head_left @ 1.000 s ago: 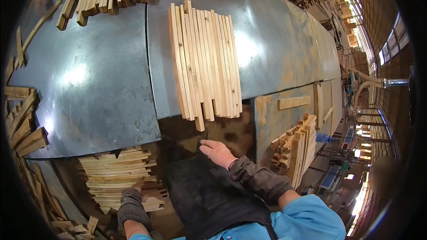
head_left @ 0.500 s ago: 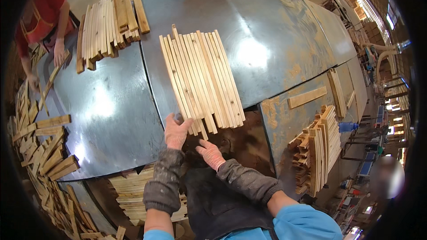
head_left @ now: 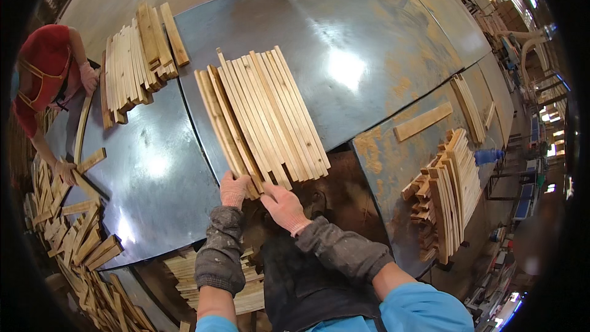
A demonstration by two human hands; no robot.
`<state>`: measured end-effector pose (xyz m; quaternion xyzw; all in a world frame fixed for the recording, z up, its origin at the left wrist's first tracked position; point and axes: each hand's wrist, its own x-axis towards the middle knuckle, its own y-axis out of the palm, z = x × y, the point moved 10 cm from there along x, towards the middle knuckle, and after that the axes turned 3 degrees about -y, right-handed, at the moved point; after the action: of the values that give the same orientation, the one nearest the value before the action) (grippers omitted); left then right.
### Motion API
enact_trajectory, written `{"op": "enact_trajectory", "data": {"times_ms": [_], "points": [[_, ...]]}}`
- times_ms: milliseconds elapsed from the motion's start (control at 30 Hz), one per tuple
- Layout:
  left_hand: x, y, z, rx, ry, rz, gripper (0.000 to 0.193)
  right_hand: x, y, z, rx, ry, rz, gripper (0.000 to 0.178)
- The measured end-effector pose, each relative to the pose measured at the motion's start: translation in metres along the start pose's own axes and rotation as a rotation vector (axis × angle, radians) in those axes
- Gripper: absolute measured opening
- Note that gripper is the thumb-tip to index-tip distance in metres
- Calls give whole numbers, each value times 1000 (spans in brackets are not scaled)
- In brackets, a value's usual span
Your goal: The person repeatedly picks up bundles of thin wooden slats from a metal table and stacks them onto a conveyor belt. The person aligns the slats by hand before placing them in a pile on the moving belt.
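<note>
A row of several long pale wooden slats (head_left: 264, 114) lies side by side on the grey metal table (head_left: 369, 43). My left hand (head_left: 233, 189), gloved, grips the near ends of the leftmost slats at the table's front edge. Beside it my right hand (head_left: 284, 205), also gloved, rests with its fingers on the near ends of the neighbouring slats. Both forearms wear dark sleeves.
A second bundle of slats (head_left: 138, 55) lies at the table's far left, beside a person in red (head_left: 43, 67) who handles a slat. Loose offcuts (head_left: 74, 233) pile up on the left. More slats (head_left: 452, 190) stack at the right, others (head_left: 203, 270) below the table's edge.
My left hand came up from below and took hold of the slat ends. My right hand moved up to the slats. My view shifted, bringing the person in red in.
</note>
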<state>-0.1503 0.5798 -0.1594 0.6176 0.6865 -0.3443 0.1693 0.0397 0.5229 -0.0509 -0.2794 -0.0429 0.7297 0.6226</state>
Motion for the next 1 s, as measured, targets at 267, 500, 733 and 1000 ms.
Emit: {"op": "enact_trajectory", "data": {"times_ms": [267, 500, 733, 1000], "points": [[-9, -37, 19, -119, 186, -282, 33, 26, 11, 28, -472, -232, 65, 69], [-26, -41, 13, -107, 134, -229, 31, 65, 61, 15, -966, -363, 234, 74], [-28, -54, 43, -329, 130, -200, 31, 79, 88, 29, -931, -306, 323, 72], [-81, -86, 56, -262, 157, -264, 33, 133, 92, 35, -907, 101, 349, 81]]}}
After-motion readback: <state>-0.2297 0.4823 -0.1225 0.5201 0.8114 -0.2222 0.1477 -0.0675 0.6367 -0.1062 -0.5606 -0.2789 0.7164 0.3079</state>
